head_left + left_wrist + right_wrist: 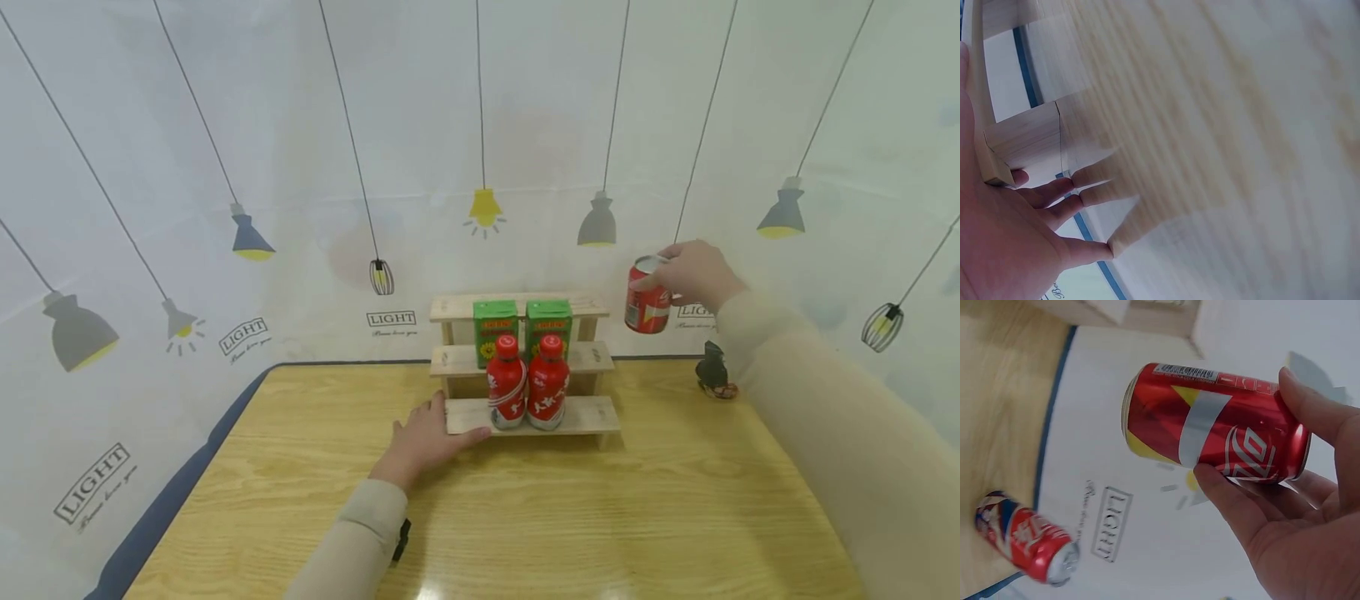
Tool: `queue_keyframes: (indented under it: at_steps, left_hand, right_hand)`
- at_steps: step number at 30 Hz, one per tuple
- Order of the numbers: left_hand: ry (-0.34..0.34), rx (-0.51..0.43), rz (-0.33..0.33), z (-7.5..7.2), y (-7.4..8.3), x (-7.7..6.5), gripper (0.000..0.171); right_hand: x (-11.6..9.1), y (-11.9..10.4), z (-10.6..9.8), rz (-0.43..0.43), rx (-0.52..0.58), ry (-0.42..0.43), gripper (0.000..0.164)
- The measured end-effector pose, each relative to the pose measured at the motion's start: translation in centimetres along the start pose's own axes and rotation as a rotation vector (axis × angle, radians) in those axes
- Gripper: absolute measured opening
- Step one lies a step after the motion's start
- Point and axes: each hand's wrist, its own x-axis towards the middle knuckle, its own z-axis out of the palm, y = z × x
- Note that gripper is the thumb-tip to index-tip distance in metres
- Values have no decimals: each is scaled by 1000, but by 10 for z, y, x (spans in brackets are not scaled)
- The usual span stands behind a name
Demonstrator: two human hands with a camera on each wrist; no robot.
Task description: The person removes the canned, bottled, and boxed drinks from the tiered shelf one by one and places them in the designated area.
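My right hand point(693, 271) grips a red cola can point(647, 304) near its top, holding it in the air to the right of a three-step wooden shelf point(588, 414). Thumb and fingers wrap the can point(1210, 422) in the right wrist view. My left hand point(426, 435) holds the left end of the shelf's bottom step, thumb along its front edge. In the left wrist view the other fingers point(1088, 251) spread down to the table. Two red bottles point(507, 387) point(548, 387) stand on the bottom step. Behind them, two green cartons point(495, 325) point(549, 321) stand on the middle step.
Another red cola can point(1025, 537) stands on the table near its back edge in the right wrist view. The wooden table point(300, 467) ends at a white lamp-print curtain point(300, 167) behind the shelf. The shelf's top step point(450, 308) holds nothing.
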Motion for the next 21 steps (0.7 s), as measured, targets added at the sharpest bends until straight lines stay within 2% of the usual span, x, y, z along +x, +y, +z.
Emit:
queue_keyframes:
  at_steps: [4, 9, 11, 15, 21]
  left_hand:
    - [-3, 6, 1, 0, -1, 0, 130]
    - [-5, 6, 3, -2, 1, 0, 132]
    - [-3, 8, 3, -2, 2, 0, 131]
    - [3, 3, 9, -2, 3, 0, 129]
    - [1, -3, -3, -3, 1, -4, 129]
  right_hand:
    - [1, 29, 12, -3, -79, 23, 85]
    - [-4, 63, 32, 20, -61, 35, 100]
    - [-7, 74, 40, 31, -51, 36, 101]
    - [-9, 91, 56, 23, -69, 57, 99]
    - [-5, 106, 77, 55, 12, 85, 98]
